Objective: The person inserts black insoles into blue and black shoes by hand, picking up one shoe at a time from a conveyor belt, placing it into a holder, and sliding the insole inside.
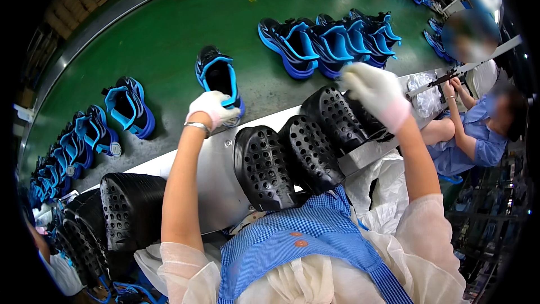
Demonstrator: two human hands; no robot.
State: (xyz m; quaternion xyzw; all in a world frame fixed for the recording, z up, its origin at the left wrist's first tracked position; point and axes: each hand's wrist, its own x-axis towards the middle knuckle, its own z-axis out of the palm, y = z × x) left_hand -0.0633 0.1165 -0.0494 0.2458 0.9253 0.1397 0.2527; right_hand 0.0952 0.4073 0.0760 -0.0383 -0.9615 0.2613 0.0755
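Over a green worktop [169, 31], clamped the fingers of the left hand [214, 109] on a black-and-blue shoe [218, 76] left of centre, toe toward frame top, long axis near-vertical; held the right hand [374, 93] centre-right, finger spread unclear.

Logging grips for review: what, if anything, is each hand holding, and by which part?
The left hand holds a blue-soled shoe at its heel end. Whether the right hand holds anything cannot be told.

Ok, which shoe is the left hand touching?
The shoe standing alone just left of the right cluster: it alone meets the left hand, at its heel.
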